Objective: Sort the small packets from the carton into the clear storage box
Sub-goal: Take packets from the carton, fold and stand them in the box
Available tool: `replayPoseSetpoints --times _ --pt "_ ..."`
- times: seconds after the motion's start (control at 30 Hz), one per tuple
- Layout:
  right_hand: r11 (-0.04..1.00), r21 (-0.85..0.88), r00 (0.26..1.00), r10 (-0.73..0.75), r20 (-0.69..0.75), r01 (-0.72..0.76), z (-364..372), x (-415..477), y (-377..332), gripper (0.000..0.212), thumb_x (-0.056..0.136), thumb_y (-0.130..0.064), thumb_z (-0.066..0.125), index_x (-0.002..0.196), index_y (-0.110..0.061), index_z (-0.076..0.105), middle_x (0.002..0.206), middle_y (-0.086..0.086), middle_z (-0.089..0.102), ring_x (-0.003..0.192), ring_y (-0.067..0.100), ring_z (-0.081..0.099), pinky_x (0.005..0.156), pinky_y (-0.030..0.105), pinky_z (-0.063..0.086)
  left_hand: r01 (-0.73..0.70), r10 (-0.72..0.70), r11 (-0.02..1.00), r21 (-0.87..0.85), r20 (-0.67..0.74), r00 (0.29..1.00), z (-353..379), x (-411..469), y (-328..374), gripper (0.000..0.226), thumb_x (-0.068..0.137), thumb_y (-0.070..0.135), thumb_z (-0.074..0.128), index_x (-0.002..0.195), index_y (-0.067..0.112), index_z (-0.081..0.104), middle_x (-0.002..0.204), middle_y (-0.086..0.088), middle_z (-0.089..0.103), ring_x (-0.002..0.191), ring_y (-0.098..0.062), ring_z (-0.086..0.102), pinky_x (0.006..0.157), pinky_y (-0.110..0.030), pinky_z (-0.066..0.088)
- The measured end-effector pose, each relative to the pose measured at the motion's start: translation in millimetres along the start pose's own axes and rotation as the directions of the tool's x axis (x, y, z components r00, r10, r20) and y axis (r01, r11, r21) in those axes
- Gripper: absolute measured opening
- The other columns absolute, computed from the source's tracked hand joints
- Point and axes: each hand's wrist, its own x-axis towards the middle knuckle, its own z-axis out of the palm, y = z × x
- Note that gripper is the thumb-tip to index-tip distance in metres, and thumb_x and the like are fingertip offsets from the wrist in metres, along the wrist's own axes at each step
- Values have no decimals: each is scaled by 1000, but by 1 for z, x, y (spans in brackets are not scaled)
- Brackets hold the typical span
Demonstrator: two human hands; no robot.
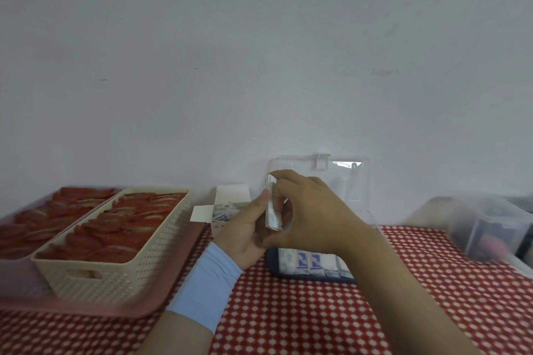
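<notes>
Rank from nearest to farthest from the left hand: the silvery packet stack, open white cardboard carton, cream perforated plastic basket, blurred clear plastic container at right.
1. Silvery packet stack, in the left hand's grip.
2. Open white cardboard carton, just behind, leftward.
3. Cream perforated plastic basket, farther left.
4. Blurred clear plastic container, far right.

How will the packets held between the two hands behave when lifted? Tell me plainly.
Probably light: the packets stand upright, pinched only by fingers of the left hand and right hand. Likely thin and bendy, being flat sachets. The wrappers look glossy, so the stack may slide apart if the pinch loosens.
</notes>
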Motion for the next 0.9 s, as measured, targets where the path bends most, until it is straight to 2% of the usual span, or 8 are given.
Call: replayPoseSetpoints --times 0.17,0.27,0.33,0.47,0.63,0.7,0.8,0.9 --pt "1000 18 1000 4 30 -4 8 2 3 42 62 -52 80 74 -32 46 90 -17 52 73 5 53 77 26 44 -13 12 999 31 29 1000 -2 -1 1 32 83 32 59 90 10 81 99 -13 73 91 -21 72 85 -33 57" --pt "944 298 983 103 149 -144 -1 1 4 38 67 -51 83 80 -25 58 99 -14 60 91 6 61 85 29 52 -4 1 999 53 63 998 -7 -2 4 29 91 29 67 105 5 74 103 -14 66 96 -20 66 82 -32 58" --pt "785 549 956 202 214 -288 -7 3 9 28 82 -48 73 97 -26 64 112 -14 65 108 3 62 99 34 49 11 -13 1000 23 71 997 -8 -3 4 22 88 20 71 100 2 75 94 -11 68 84 -18 69 73 -30 60" --pt "681 629 927 292 237 -375 -13 11 21 38 95 -18 66 132 -23 58 96 -2 75 86 11 71 98 36 53 55 -62 996 63 124 990 -6 -4 3 25 75 22 82 93 5 79 91 -11 72 73 -19 72 64 -30 60" --pt "781 482 914 289 284 -397 -28 15 33 9 90 -11 71 94 -13 79 84 0 77 78 9 70 84 26 56 52 -85 948 315 92 992 -4 -3 4 21 93 19 66 109 6 72 103 -13 73 92 -27 73 76 -37 61" --pt "813 421 912 318 259 -403 -30 16 38 10 90 -12 71 92 -15 80 81 5 76 69 6 65 74 21 55 -7 -5 808 590 17 1000 3 -3 9 17 94 13 62 109 6 69 105 -14 75 97 -29 72 83 -40 60" --pt "826 377 907 364 212 -420 -33 17 42 9 90 -14 71 91 -18 79 74 4 74 64 4 64 69 21 54 -115 226 412 904 21 974 12 0 15 8 87 11 72 93 15 75 85 0 77 78 -8 71 70 -18 55" --pt "790 397 885 414 214 -466 -33 18 47 7 90 -14 71 91 -16 78 77 5 76 68 8 70 71 28 61 -143 311 354 924 28 950 20 7 14 6 83 12 75 88 16 75 77 3 74 63 3 64 60 -10 50"
